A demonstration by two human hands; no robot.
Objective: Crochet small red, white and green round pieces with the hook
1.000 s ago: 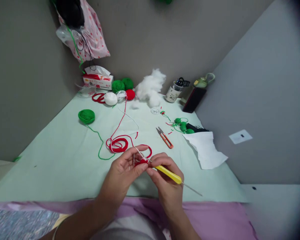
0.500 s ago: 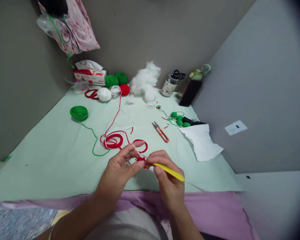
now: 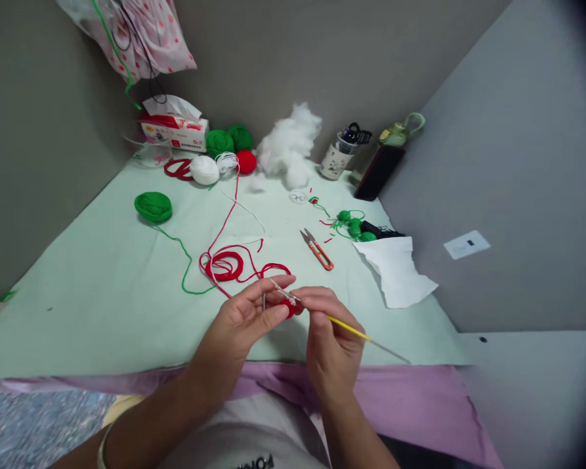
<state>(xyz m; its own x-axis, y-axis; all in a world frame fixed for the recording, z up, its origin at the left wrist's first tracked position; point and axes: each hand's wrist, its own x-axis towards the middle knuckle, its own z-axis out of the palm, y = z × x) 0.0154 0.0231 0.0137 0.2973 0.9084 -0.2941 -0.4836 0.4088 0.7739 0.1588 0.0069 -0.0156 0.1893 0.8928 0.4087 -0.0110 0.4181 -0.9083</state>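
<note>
My left hand (image 3: 247, 319) pinches a small red crochet piece (image 3: 289, 307) between thumb and fingers, with white yarn looped over the index finger. My right hand (image 3: 329, 332) grips a yellow-handled crochet hook (image 3: 349, 329), its metal tip at the red piece. Both hands hover just above the near edge of the pale green table (image 3: 102, 286). Loose red yarn (image 3: 224, 266) lies coiled right behind my left hand and runs back to a red yarn ball (image 3: 247, 161).
Orange thread snips (image 3: 316, 249) lie behind my right hand. A white paper sheet (image 3: 398, 270) and small green crochet pieces (image 3: 354, 228) sit to the right. A green yarn coil (image 3: 153, 206), white yarn ball (image 3: 204, 169), stuffing (image 3: 290, 146), tissue box (image 3: 174, 130) and cup (image 3: 339, 156) stand farther back.
My right hand has rolled over the hook, so less of the yellow handle shows. Both hands stay together at the red piece. The view has shifted slightly.
</note>
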